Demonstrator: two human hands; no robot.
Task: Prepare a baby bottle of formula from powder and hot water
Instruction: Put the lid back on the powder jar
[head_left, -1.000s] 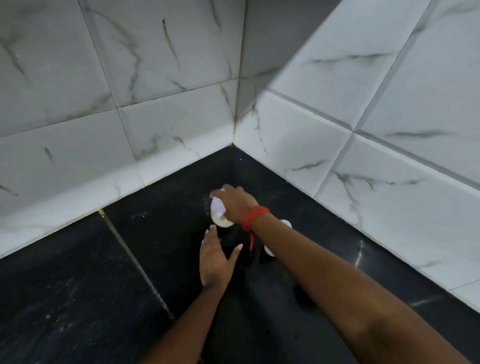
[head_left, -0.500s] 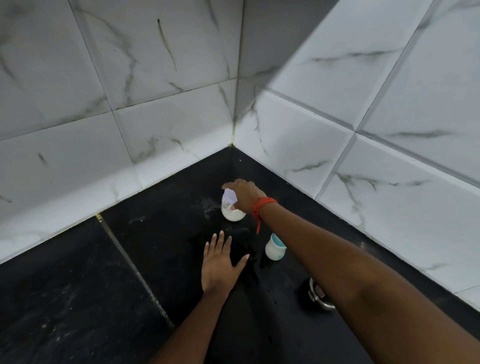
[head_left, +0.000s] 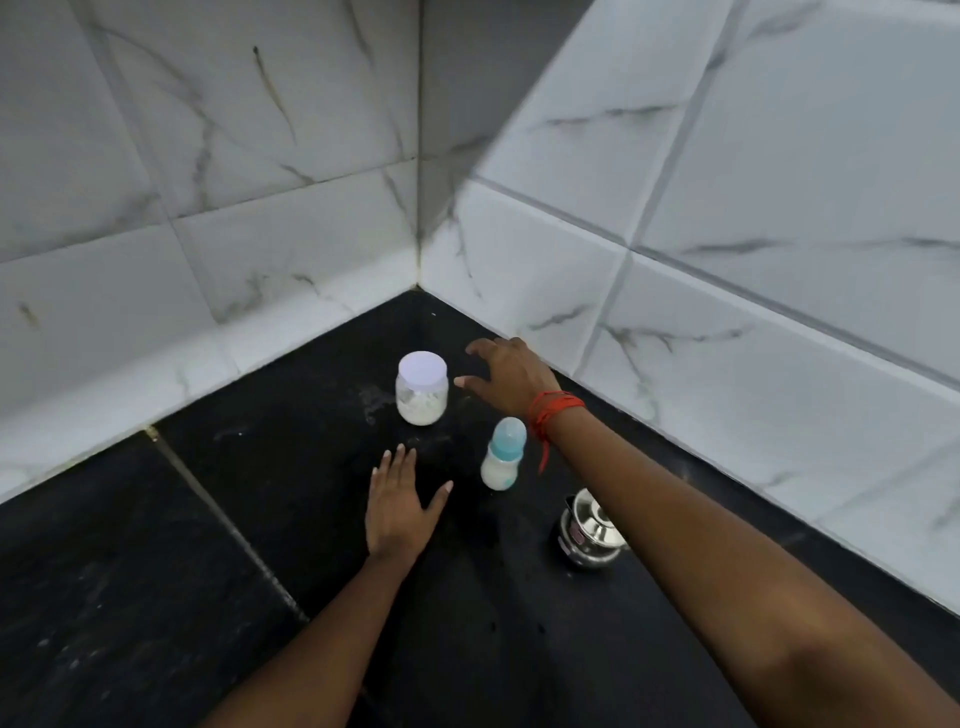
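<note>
1. Right hand at frame centre, fingers spread, holding nothing, just right of jar.
2. Left hand flat, fingers splayed, lower centre on counter.
3. Bottle upright, capped, between hands.
4. Steel pot lower right, partly behind forearm.

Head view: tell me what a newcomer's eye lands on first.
The clear plastic jar of white powder with a white lid stands near the corner of the black stone counter, the open right hand just beside it. Nearer stands the small baby bottle with a teal cap, then a shiny steel lidded pot under the right forearm.
</note>
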